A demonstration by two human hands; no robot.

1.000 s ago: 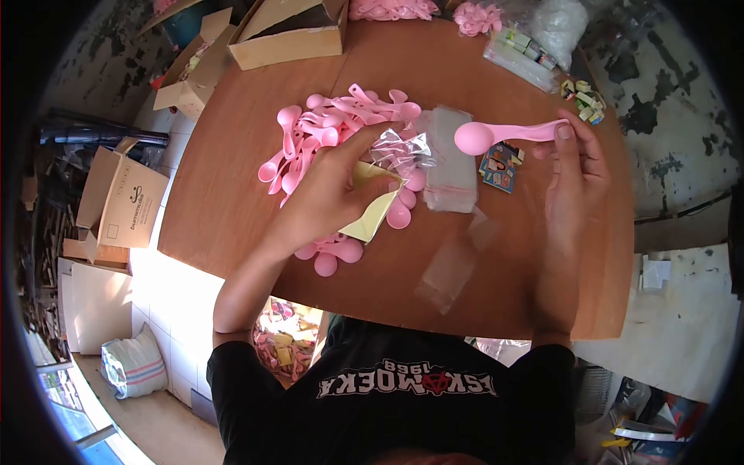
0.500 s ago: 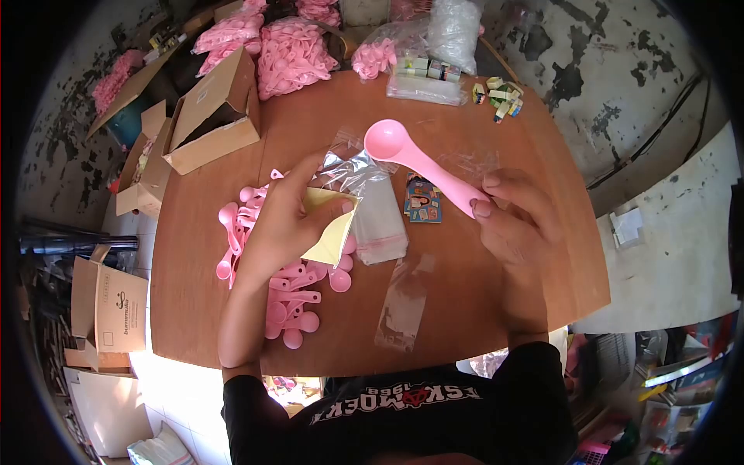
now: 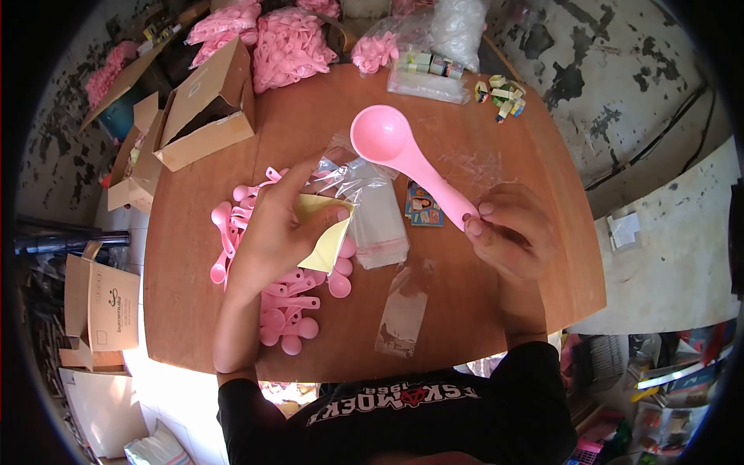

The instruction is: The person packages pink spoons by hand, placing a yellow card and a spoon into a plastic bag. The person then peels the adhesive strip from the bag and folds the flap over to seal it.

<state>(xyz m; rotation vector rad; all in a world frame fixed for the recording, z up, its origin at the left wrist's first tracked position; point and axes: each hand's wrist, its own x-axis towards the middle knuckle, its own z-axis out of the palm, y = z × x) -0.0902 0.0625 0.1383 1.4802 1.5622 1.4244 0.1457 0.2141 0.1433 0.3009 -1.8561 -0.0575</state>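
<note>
Two hands are busy over the wooden table [image 3: 310, 116] in the head view. The right hand [image 3: 508, 240] pinches the handle end of a big pink spoon [image 3: 403, 155], with its bowl lifted off the table and pointing far-left. The left hand [image 3: 275, 232] has its fingers clamped on a yellow card [image 3: 325, 236] plus a crinkly clear bag [image 3: 349, 174]. A pile of small spoons [image 3: 287, 310] lies under that hand on the left. A stack of bags [image 3: 377, 225] sits mid-table, a loose bag [image 3: 403, 310] lies nearer, and a cardboard box [image 3: 205, 108] is far left.
</note>
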